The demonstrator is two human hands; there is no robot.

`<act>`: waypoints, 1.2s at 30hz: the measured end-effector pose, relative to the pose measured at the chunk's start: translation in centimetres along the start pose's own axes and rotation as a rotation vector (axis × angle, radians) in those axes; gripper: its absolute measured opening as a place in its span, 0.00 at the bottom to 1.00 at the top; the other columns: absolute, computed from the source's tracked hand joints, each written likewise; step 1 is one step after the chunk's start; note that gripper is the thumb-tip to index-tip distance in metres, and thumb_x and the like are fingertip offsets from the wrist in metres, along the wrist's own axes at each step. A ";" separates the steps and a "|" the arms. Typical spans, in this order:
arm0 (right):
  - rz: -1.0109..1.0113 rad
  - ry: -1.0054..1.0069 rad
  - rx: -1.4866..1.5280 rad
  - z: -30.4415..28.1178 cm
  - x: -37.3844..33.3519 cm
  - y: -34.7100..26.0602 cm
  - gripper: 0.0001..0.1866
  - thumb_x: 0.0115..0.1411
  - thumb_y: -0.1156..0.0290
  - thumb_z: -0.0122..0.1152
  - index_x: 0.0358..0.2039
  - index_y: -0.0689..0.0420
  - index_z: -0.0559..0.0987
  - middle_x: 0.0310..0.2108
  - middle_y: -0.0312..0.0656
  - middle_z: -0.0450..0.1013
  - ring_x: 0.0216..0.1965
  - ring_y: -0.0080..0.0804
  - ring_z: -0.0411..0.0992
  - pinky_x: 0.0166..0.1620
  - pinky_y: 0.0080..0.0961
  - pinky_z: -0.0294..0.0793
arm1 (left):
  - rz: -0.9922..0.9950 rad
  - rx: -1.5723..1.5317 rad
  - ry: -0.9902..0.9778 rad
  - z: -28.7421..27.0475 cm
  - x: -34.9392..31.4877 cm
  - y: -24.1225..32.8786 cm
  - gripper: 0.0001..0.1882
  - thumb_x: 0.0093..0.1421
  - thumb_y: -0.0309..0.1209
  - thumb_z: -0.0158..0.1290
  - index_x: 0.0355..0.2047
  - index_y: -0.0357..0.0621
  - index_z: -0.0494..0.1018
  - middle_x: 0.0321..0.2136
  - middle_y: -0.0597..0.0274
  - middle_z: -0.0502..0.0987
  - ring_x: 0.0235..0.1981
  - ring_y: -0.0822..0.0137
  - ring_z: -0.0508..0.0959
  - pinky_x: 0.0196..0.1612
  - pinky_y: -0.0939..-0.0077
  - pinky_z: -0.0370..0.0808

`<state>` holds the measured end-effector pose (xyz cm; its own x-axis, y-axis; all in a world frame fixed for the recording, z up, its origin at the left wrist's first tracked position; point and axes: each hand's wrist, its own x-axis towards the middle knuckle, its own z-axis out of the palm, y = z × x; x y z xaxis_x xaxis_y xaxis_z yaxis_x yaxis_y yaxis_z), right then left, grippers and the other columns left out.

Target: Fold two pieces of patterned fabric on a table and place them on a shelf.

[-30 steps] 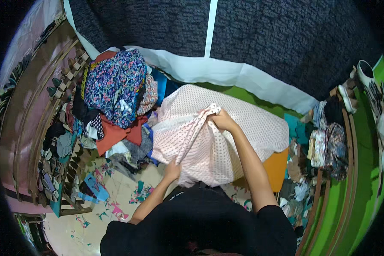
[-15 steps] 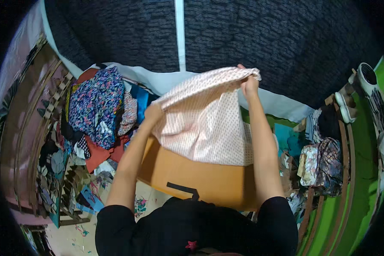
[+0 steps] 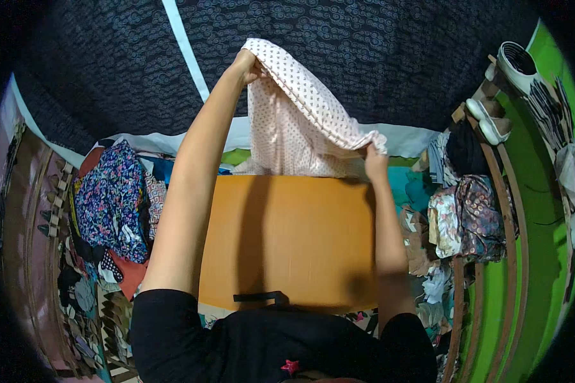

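A pale pink cloth with small dark dots (image 3: 300, 96) hangs stretched between my hands, its lower part reaching the far edge of an orange-brown tabletop (image 3: 313, 236). My left hand (image 3: 246, 66) is raised high and closed on the cloth's upper left corner. Lower down, my right hand (image 3: 375, 163) grips the gathered right end. The cloth's top edge slopes down from left to right, folded over along its length. What kind of cloth article it is, I cannot tell.
A dark patterned curtain (image 3: 364, 57) with white bands hangs beyond the table. Piled clothes (image 3: 112, 198) lie at the left, and folded clothes (image 3: 482, 214) rest at the right by wooden rails (image 3: 501, 198). White shoes (image 3: 489, 121) sit above those. A black strip (image 3: 259, 297) lies on the table's near edge.
My left hand has risen up and away, lifting its corner of the cloth. The right hand has come down a little. The cloth has moved off most of the tabletop.
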<state>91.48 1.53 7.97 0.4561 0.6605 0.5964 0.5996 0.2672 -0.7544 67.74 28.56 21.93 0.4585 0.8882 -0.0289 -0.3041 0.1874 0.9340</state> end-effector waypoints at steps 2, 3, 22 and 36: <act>-0.006 -0.126 -0.072 0.2 -1.1 3.2 0.13 0.55 0.71 0.42 0.38 0.63 0.69 0.33 0.44 0.70 0.35 0.31 0.68 0.38 0.25 0.67 | 0.058 0.177 -0.033 3.3 -0.9 -0.2 0.13 0.55 0.33 0.37 0.35 0.41 0.69 0.28 0.58 0.74 0.25 0.65 0.75 0.27 0.70 0.74; -0.004 -0.125 -0.072 0.3 -1.0 3.9 0.13 0.55 0.71 0.42 0.38 0.63 0.69 0.33 0.44 0.70 0.35 0.31 0.68 0.38 0.25 0.67 | 0.056 0.179 -0.034 3.2 -0.5 -0.3 0.13 0.55 0.33 0.37 0.35 0.41 0.69 0.28 0.58 0.74 0.25 0.65 0.75 0.27 0.70 0.74; -0.496 0.494 0.656 -3.0 6.9 -6.6 0.19 0.55 0.57 0.43 0.38 0.61 0.64 0.39 0.42 0.63 0.42 0.30 0.61 0.48 0.29 0.58 | 1.370 1.354 0.827 -3.3 -9.2 5.6 0.09 0.47 0.26 0.43 0.30 0.48 0.70 0.27 0.63 0.73 0.29 0.61 0.73 0.34 0.68 0.65; 0.337 0.131 -0.224 -7.3 -26.4 -1.0 0.16 0.54 0.75 0.38 0.43 0.67 0.65 0.40 0.51 0.65 0.43 0.41 0.62 0.46 0.27 0.59 | 1.040 1.685 -0.148 -20.1 -34.8 -10.6 0.06 0.41 0.29 0.49 0.23 0.47 0.69 0.16 0.65 0.66 0.19 0.64 0.68 0.23 0.72 0.61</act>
<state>83.61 -21.32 -5.00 0.7221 0.5864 0.3669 0.5241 -0.1175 -0.8435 38.20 4.05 5.84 0.7375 0.3227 0.5933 0.4627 -0.8813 -0.0958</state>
